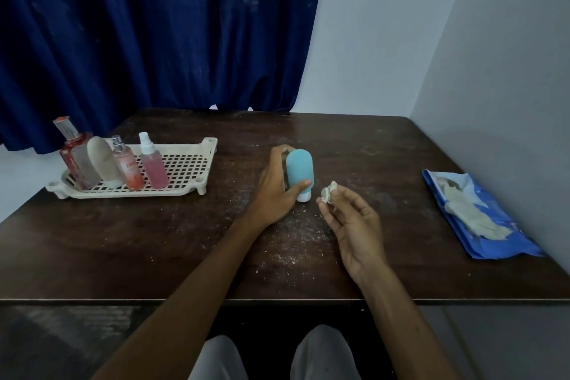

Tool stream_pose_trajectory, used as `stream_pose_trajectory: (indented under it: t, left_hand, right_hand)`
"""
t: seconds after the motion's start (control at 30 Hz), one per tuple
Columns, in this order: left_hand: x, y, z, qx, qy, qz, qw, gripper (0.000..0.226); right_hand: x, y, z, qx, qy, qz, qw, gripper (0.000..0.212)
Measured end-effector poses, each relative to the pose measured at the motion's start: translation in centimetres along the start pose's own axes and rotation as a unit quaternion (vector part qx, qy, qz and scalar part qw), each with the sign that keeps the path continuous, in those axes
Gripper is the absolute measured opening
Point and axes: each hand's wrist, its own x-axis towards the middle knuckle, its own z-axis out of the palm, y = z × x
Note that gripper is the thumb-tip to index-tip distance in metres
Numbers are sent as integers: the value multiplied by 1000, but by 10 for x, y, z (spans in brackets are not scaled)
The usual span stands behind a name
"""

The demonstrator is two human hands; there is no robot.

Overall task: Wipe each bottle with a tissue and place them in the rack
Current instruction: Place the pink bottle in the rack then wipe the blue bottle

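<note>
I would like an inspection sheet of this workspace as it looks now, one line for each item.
Surface: dark wooden table, scuffed.
Job's things: white rack holds a red bottle, a beige bottle, an orange spray bottle and a pink spray bottle; the blue bottle is outside the rack, cap down; tissue pack lies at the table's right side.
Clutter: pale crumbs near the hands.
Hands: left hand grips the blue bottle; right hand pinches a crumpled tissue beside it.
Cables: nothing seen.
Surroundings: dark blue curtain behind, pale wall at the right.
</note>
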Motion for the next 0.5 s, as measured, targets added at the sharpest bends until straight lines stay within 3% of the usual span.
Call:
stream_pose_trajectory:
  t: [0.13,0.23,0.37,0.5]
  left_hand:
    - [-1,6,-11,52,65,18,996,58]
    - [-5,15,-38,87,160,14,983,55]
    - [-4,12,-90,108,313,-38,943,48]
    - [-5,0,-129,145,408,-116,894,41]
  right_hand:
    - [3,-2,4,-25,-6,-7,1000,21]
    - [5,-1,11,-42,-26,-4,999,22]
    - [7,9,21,-53,-53,16,997,21]
    - [10,23,28,-74,-77,30,994,21]
